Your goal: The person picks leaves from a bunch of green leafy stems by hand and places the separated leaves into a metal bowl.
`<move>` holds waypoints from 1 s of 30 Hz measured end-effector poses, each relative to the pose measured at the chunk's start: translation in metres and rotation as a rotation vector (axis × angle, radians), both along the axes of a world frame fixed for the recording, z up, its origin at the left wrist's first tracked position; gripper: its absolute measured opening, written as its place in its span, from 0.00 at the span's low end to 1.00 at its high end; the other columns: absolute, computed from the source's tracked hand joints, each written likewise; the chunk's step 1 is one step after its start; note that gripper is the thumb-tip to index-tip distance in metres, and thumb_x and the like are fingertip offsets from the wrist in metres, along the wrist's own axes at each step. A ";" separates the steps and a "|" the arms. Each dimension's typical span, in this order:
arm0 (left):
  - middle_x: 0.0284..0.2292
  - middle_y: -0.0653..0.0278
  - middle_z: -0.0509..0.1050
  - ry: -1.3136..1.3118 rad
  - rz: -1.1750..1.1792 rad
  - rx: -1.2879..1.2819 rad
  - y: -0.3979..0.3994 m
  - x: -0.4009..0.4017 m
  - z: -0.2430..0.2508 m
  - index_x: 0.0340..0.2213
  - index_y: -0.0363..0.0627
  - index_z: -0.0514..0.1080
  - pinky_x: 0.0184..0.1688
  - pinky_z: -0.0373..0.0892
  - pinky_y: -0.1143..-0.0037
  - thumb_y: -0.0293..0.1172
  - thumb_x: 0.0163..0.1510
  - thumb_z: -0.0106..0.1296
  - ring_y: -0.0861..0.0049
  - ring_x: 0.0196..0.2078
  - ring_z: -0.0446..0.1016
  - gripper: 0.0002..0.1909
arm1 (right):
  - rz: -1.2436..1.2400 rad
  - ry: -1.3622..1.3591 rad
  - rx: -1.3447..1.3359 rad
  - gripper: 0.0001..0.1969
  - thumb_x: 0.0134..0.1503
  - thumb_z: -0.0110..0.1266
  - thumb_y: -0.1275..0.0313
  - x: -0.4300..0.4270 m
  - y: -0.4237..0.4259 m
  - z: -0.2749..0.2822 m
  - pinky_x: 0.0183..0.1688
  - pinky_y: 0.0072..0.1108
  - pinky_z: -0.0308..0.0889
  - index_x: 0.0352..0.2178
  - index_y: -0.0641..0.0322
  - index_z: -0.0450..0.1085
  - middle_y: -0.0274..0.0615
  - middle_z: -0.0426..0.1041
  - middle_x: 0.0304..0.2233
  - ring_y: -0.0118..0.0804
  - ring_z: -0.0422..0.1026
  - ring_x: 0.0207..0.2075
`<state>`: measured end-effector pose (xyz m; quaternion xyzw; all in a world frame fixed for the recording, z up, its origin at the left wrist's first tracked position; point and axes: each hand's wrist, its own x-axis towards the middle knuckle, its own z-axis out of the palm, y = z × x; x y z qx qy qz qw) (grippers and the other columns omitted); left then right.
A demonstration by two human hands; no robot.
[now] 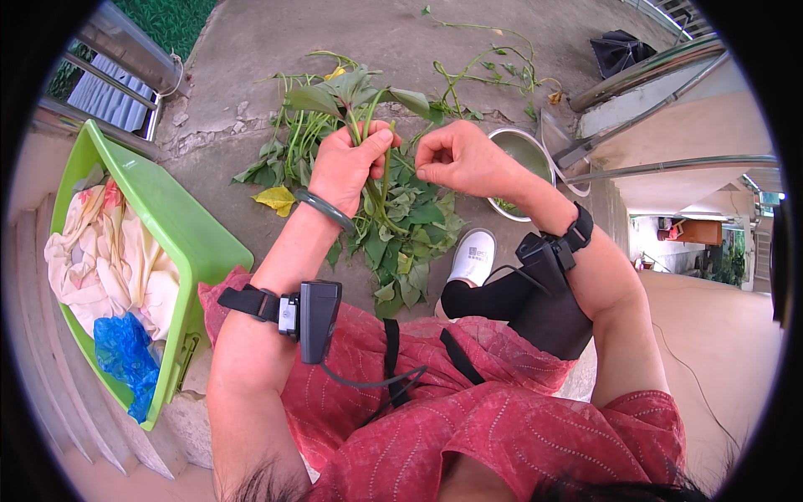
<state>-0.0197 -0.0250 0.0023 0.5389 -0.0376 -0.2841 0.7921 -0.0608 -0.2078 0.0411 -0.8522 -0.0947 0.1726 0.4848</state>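
Note:
My left hand point(351, 157) grips several green leafy stems point(388, 169), with thumb and fingers closed round them. Broad leaves point(348, 94) stick up above this fist. To its right, my right hand point(464, 160) hangs apart from the bunch, fingers curled and the thumb tip close to the index finger. Whether a thin strand lies in that pinch cannot be made out. Below both hands a heap of leafy vines point(401, 251) lies on the concrete floor, its stems pointing away from me. A metal basin point(533, 150) with some green pieces inside stands behind my right wrist, partly hidden.
At left, a green plastic bin point(201, 207) holds pale cloth point(119, 245) and a blue plastic bag point(128, 357). Loose vines point(489, 75) trail across the floor ahead. A yellow leaf point(276, 199) lies beside the heap. Metal rails point(671, 164) run along the right. My white shoe point(473, 254) is near the basin.

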 end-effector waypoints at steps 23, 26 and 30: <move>0.25 0.68 0.72 0.040 0.066 0.033 0.009 0.011 0.001 0.30 0.43 0.70 0.21 0.58 0.86 0.28 0.49 0.50 0.90 0.20 0.61 0.05 | -0.070 -0.299 -0.198 0.13 0.46 0.54 0.65 -0.002 0.005 -0.001 0.26 0.25 0.64 0.28 0.66 0.70 0.43 0.70 0.19 0.38 0.69 0.22; 0.24 0.69 0.71 -0.017 -0.003 0.093 0.007 0.005 -0.002 0.29 0.42 0.70 0.21 0.56 0.87 0.28 0.48 0.51 0.90 0.20 0.61 0.05 | -0.252 -0.195 0.059 0.12 0.46 0.54 0.68 0.003 0.008 0.005 0.25 0.19 0.63 0.29 0.68 0.69 0.37 0.69 0.18 0.25 0.67 0.20; 0.23 0.70 0.70 -0.037 -0.123 0.120 -0.001 -0.005 -0.001 0.27 0.42 0.70 0.20 0.55 0.87 0.29 0.47 0.53 0.90 0.19 0.60 0.05 | -0.172 -0.172 0.104 0.10 0.49 0.52 0.72 0.002 0.004 0.000 0.24 0.11 0.61 0.32 0.68 0.68 0.31 0.69 0.23 0.17 0.64 0.22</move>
